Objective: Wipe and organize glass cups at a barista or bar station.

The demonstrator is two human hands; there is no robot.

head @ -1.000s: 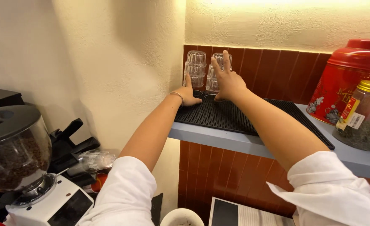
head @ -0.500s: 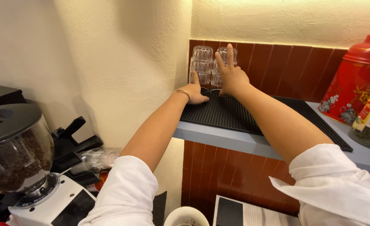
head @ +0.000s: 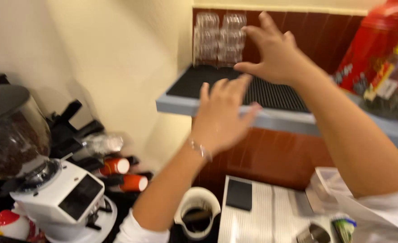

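a grey shelf (head: 208, 108) with a black ribbed mat (head: 271, 92) anchors the scene. at the shelf's right end stand a large red tin (head: 365, 49) and a yellow-lidded jar (head: 392, 85). below the shelf to the left sits a white coffee grinder (head: 59, 198) with beans in its hopper. both hands are spread, fingers apart, clasping nothing: the right hand (head: 275, 54) hovers over the mat, just beside the stacked clear glasses (head: 219, 38) in the shelf's back left corner; the left hand (head: 221, 117), blurred, hangs before the shelf's front edge.
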